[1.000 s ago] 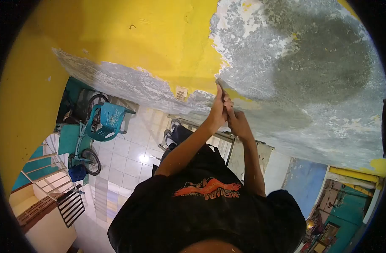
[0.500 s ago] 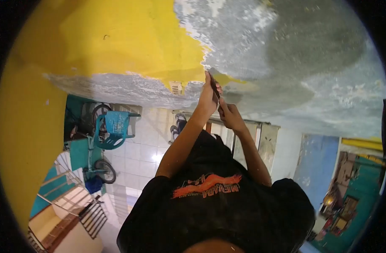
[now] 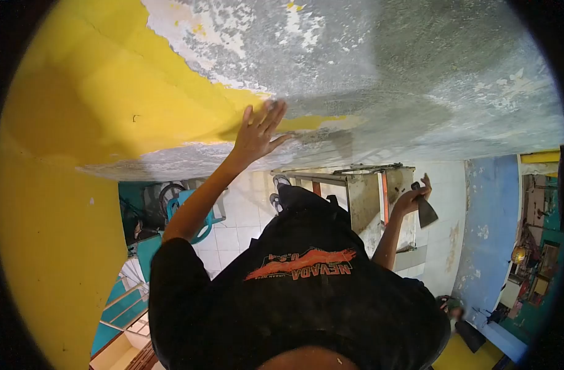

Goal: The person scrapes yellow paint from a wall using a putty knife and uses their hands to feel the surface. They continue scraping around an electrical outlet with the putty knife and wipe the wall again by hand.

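My left hand (image 3: 256, 140) is open, its fingers spread at the ragged edge of the yellow paint (image 3: 189, 105) on the wall. It appears to rest against the surface, with the fingertips slightly blurred. A narrow yellow strip (image 3: 322, 122) runs to the right of it, across bare grey plaster (image 3: 356, 68). Away from the wall, low on the right, my right hand (image 3: 408, 201) grips a paint scraper (image 3: 427, 213). Its flat metal blade points down toward my body, and some fingers extend past the handle.
Below the wall stands a worn cabinet-like frame (image 3: 363, 200) on white floor tiles (image 3: 236, 228). A teal plastic chair (image 3: 203, 231) is partly behind my left arm. A blue wall (image 3: 488, 228) lies to the right, and a wooden rack (image 3: 123, 303) sits at lower left.
Both hands were together on the scraper at the paint edge. My right hand has carried it down and right, away from the wall; my left has let go and spread out leftward.
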Available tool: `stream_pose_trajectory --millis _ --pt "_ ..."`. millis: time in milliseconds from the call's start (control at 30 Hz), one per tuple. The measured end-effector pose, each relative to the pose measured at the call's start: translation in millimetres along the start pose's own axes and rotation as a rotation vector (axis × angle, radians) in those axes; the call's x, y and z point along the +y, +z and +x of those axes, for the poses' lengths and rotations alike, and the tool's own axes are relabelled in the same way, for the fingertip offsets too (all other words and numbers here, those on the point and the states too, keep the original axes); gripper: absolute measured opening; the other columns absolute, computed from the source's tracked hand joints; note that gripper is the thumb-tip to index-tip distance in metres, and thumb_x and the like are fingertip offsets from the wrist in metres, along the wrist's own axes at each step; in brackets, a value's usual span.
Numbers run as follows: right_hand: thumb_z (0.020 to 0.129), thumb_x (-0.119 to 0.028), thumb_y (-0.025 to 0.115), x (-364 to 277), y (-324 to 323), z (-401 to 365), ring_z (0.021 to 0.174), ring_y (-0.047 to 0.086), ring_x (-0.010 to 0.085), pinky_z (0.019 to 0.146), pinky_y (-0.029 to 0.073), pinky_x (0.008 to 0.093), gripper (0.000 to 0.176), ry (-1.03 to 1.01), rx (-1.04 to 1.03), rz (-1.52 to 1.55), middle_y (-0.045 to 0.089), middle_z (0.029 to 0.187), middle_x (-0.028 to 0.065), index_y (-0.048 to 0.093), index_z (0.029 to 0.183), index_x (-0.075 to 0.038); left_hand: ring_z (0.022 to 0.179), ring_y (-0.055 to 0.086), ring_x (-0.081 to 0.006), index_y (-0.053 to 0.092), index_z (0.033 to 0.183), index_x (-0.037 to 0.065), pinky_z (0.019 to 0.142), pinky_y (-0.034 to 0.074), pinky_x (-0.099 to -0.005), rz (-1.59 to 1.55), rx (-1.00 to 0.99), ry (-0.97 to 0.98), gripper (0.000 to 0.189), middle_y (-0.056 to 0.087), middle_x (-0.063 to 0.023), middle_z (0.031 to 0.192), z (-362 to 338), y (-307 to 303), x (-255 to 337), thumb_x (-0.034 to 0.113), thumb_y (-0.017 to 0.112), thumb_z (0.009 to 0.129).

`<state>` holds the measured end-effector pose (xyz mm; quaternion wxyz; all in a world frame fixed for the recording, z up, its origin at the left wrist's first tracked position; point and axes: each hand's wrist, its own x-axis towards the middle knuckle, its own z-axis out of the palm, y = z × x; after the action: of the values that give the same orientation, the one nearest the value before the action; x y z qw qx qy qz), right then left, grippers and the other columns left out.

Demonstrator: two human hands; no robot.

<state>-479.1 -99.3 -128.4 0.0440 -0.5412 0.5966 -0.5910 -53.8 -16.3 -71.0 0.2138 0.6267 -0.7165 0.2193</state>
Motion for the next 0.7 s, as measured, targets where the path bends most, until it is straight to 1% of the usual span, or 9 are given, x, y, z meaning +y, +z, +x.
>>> stream_pose_trajectory --millis 67,167,300,367,433,500,567,633,700 --pt "0.1 -0.033 0.024 -4 5 9 0.093 0.057 0.0253 0.085 0.047 0.0369 0.045 0.018 0.059 0.062 0.056 0.115 0.0154 0.055 0.099 0.0 0.131 0.028 -0.0132 0.033 0.14 0.017 0.099 0.029 -0.0423 0.247 -0.183 0.142 0.071 0.031 0.0067 0.145 -15 23 -10 0.051 0.052 0.08" --pt "0.1 -0.035 0.024 -3 10 11 0.095 0.057 0.0242 0.077 0.05 0.0351 0.048 -0.101 0.102 -0.186 0.057 0.113 0.0158 0.055 0.102 0.001 0.134 0.024 -0.0158 0.027 0.142 0.018 0.1 0.023 -0.0528 0.289 -0.394 0.178 0.076 0.027 0.0045 0.147 -35 36 -11 0.054 0.053 0.081" --pt "0.099 -0.04 0.021 3 17 14 0.095 0.058 0.0252 0.078 0.05 0.0345 0.054 -0.092 0.112 -0.203 0.058 0.111 0.016 0.056 0.104 0.001 0.137 0.019 -0.0189 0.024 0.143 0.017 0.106 0.015 -0.0542 0.273 -0.464 0.133 0.076 0.02 0.003 0.149 -46 37 1 0.051 0.052 0.082" --pt "0.098 -0.046 0.017 -4 18 10 0.094 0.059 0.027 0.082 0.048 0.0361 0.062 0.369 0.019 0.076 0.06 0.105 0.0165 0.058 0.103 0.001 0.137 0.018 -0.0209 0.024 0.143 0.017 0.107 0.012 -0.0557 0.226 -0.485 0.124 0.072 0.018 0.0011 0.15 -44 33 4 0.048 0.051 0.084" --pt "0.096 -0.052 0.011 30 22 8 0.091 0.059 0.0274 0.08 0.049 0.0354 0.069 0.27 0.082 0.103 0.061 0.102 0.0163 0.06 0.105 -0.003 0.138 0.017 -0.021 0.024 0.143 0.02 0.106 0.011 -0.0564 0.124 -0.51 0.127 0.068 0.018 -0.0013 0.15 -37 24 7 0.046 0.049 0.086" --pt "0.094 -0.055 0.004 19 20 17 0.089 0.06 0.027 0.081 0.048 0.0379 0.074 0.436 0.14 -0.026 0.063 0.098 0.0145 0.061 0.108 -0.01 0.138 0.018 -0.0178 0.029 0.142 0.022 0.106 0.009 -0.0563 -0.001 -0.429 0.118 0.066 0.02 -0.0016 0.15 -19 11 6 0.042 0.053 0.083" --pt "0.09 -0.061 0.001 -6 18 31 0.091 0.059 0.0268 0.084 0.043 0.0424 0.079 0.578 0.048 -0.151 0.065 0.096 0.0125 0.061 0.114 -0.015 0.136 0.021 -0.0159 0.036 0.138 0.026 0.103 0.009 -0.0564 0.087 -0.074 0.138 0.057 0.026 -0.0015 0.148 -1 8 0 0.039 0.051 0.085" --pt "0.09 -0.062 0.004 -8 10 37 0.093 0.059 0.0263 0.085 0.044 0.0406 0.077 0.69 -0.146 -0.111 0.065 0.099 0.0131 0.059 0.118 -0.016 0.134 0.024 -0.0185 0.044 0.133 0.035 0.103 0.009 -0.0518 0.55 0.18 0.302 0.049 0.028 -0.0006 0.147 14 12 -34 0.049 0.049 0.086" --pt "0.09 -0.063 0.006 30 7 38 0.098 0.058 0.0308 0.089 0.041 0.0411 0.077 0.753 -0.218 -0.228 0.064 0.103 0.0156 0.056 0.122 -0.015 0.131 0.029 -0.0163 0.045 0.132 0.037 0.093 0.024 -0.0456 0.607 0.299 0.359 0.051 0.032 0.0026 0.144 7 26 -52 0.053 0.051 0.084"
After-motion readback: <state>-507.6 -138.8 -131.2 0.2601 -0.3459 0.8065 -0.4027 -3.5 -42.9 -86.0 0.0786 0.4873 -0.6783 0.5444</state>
